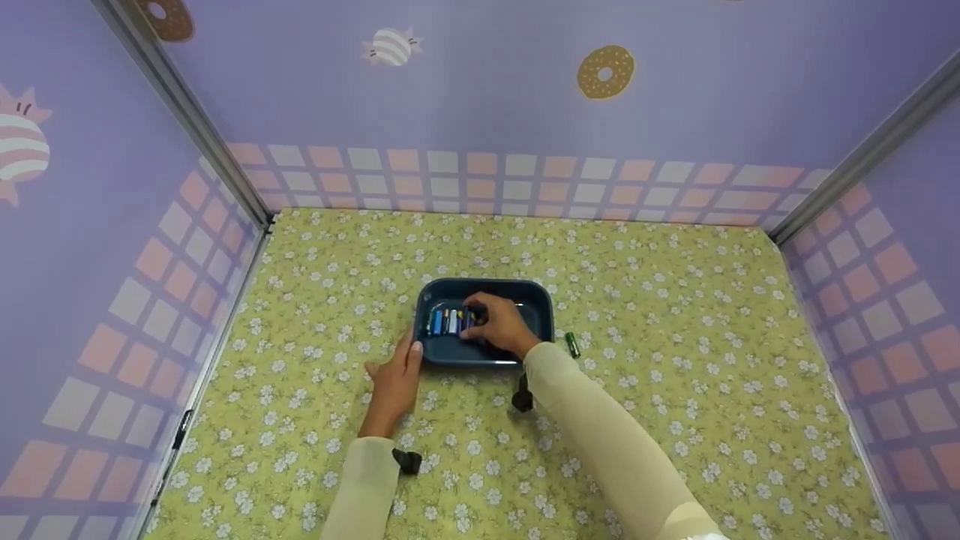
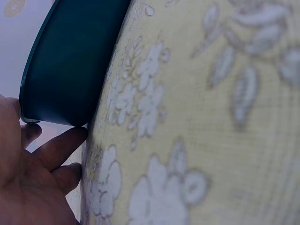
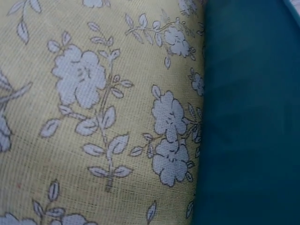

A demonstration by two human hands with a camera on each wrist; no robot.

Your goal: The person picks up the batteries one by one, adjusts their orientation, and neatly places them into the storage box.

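A dark blue-green tray (image 1: 484, 360) sits on the flowered cloth, with several batteries (image 1: 445, 322) standing side by side in its left half. My right hand (image 1: 501, 322) reaches over the front rim into the tray, thumb and forefinger pinching a dark battery (image 1: 468, 318) at the right end of the row. The palm side of that hand is hidden. At the tray's front left corner, my left hand (image 1: 397, 373) touches the outer wall with its fingers extended. The left wrist view shows those fingers (image 2: 63, 147) beside the tray corner (image 2: 70, 93).
A green battery (image 1: 573, 345) lies on the cloth just right of the tray. Purple printed walls (image 1: 495, 97) enclose the back and sides. A black object (image 1: 183, 429) lies along the left edge. The right wrist view holds only cloth (image 3: 103, 117) and tray wall (image 3: 248, 117).
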